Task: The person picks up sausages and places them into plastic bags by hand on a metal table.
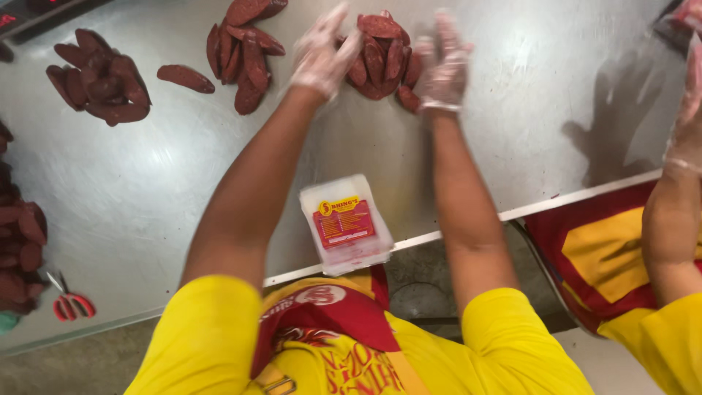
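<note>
While both arms stretched out across the steel table (512, 88), the left hand (322, 51) and the right hand (444, 66), each in a thin clear glove, flanked a heap of dark red sausages (382, 55). The left hand's fingers were loosely curled against the heap's near edge, touching it; whether they actually gripped a sausage could not be told. The right hand stood open, fingers spread and pointing away, just beside the heap with nothing in it. To the left lay a second sausage pile (245, 55), a single sausage (185, 78) and a third pile (100, 77), well apart from the hands. A stack of clear plastic bags with red and yellow labels (345, 223) sat near the table's front edge, between the forearms. Red-handled scissors (67, 301) lay at the far left. A co-worker's gloved arm (676, 175) reached in at the right.
</note>
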